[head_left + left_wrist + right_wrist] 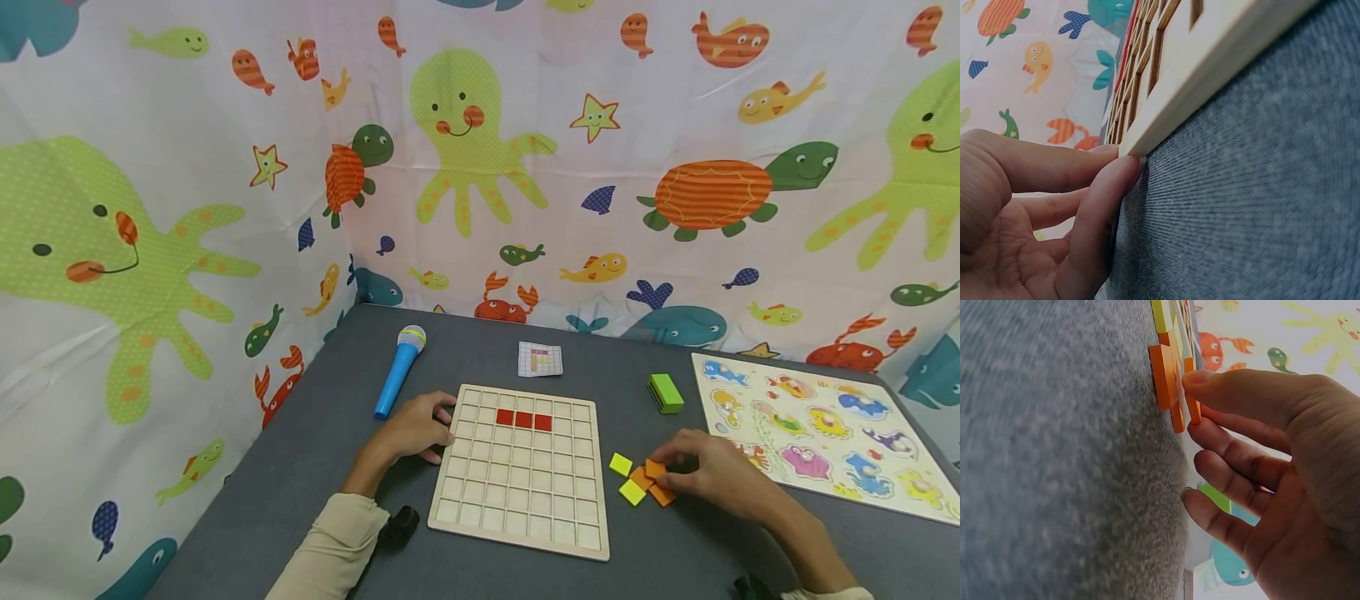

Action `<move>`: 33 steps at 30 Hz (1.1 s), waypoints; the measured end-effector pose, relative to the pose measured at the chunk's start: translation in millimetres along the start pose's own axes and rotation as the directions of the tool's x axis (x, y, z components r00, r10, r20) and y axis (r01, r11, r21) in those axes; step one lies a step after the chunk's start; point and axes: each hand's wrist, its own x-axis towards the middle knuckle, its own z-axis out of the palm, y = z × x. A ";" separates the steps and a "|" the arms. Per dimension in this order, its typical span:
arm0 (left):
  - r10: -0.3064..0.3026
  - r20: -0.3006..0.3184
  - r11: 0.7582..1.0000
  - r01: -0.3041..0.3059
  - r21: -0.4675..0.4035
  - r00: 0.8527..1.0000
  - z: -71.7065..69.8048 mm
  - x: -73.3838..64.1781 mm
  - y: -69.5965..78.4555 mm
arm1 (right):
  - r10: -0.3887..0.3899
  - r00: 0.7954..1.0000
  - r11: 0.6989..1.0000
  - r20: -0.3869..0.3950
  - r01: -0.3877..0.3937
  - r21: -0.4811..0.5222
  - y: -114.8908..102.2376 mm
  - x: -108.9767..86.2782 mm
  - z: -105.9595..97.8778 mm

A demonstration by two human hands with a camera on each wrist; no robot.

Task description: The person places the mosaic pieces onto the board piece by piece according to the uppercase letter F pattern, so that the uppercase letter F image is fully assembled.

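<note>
A square wooden grid board [517, 540] lies on the dark cloth, with three red tiles [523, 419] side by side in an upper row. My left hand [418, 427] pinches the board's left edge between thumb and finger, seen close up in the left wrist view. To the right of the board, my right hand [708, 473] holds an orange tile [1193, 411] between thumb and fingertips. Beneath and beside that tile lie more orange tiles [1162, 375] on the cloth. Two yellow tiles, one a yellow tile [620, 464] near the board, lie with them.
Beyond the board is a small printed pattern card [540, 360]. A blue toy microphone [398, 372] lies at the back left. Stacked green tiles [664, 393] stand behind my right hand, and a sea-animal puzzle board [828, 454] covers the right side. A printed curtain [525, 258] borders the table.
</note>
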 end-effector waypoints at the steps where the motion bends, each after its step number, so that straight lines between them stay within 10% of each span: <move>1: 0.000 0.000 1.000 0.000 0.000 1.000 0.0 0.1 -0.1 | 0.002 1.000 1.000 -0.001 -0.002 0.003 -1.1 0.7 0.4; 33: 0.003 0.001 1.000 -0.003 0.003 1.000 -0.5 -0.4 0.8 | -0.107 0.994 0.992 0.005 0.107 0.062 -53.6 47.8 25.3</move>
